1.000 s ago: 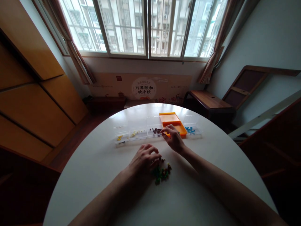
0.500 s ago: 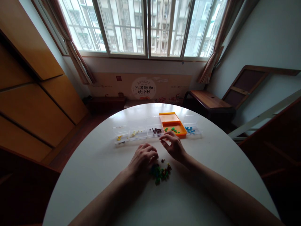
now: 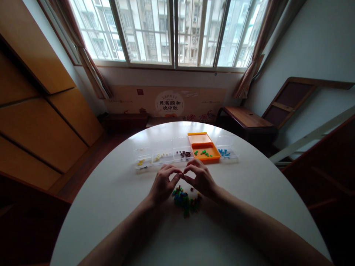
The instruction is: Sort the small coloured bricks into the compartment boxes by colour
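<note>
- I had left hand (image 3: 163,183) and right hand (image 3: 202,180) fingertips together, each grip narrow
- looked like a tiny dark piece (image 3: 182,174) pinched there, kinda small to tell
- colorful pile (image 3: 183,200) sat on the tabletop (image 3: 111,207) between the wrists

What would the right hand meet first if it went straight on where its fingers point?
Most likely the left hand, its fingers almost at the right hand; whether they touch is unclear.
</note>
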`<state>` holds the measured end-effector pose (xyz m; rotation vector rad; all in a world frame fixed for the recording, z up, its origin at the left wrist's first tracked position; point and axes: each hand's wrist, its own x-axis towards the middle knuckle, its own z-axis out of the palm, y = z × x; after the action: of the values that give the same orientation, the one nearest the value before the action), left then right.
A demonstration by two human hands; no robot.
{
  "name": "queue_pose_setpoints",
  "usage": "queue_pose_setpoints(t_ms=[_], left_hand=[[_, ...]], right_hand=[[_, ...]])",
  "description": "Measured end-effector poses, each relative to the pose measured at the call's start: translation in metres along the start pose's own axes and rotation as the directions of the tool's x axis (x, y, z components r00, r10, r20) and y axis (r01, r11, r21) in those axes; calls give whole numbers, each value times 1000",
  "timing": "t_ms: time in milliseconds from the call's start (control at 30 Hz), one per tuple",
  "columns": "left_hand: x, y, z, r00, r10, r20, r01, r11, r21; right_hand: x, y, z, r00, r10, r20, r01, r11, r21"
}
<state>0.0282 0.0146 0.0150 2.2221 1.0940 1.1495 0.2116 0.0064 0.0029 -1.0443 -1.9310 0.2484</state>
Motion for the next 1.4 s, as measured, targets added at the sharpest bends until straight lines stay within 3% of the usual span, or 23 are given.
queue_pose_setpoints(t_ms=[300,433,567,733,1000,1233,1400], left_hand=[[2,-2,-7,998,-24,-50,29,994,109],[4,-4,-15,999,19,-41,-14,993,113],[4,-4,-25,994,63,92,-69,995,66],[2,-1,-34,945,114,305,-133,990,43],[0,-6,-26,898,149,415,-208,973,101],[0,-12,-18,900,168,402,-235,964,122],[3,-6,-18,950,170,263,-199,976,89]], right_hand=[[6,6,-1,1000,-11,-25,9,996,-85],[16,16,-4,996,60,-67,-68,989,-130],[27,29,-7,992,106,-62,-116,972,-203],[46,44,-6,973,205,-106,-221,958,-183],[49,50,-6,956,268,-121,-280,955,-94],[21,31,-15,973,205,-106,-209,978,-21],[7,15,-13,978,205,-39,-198,971,130]])
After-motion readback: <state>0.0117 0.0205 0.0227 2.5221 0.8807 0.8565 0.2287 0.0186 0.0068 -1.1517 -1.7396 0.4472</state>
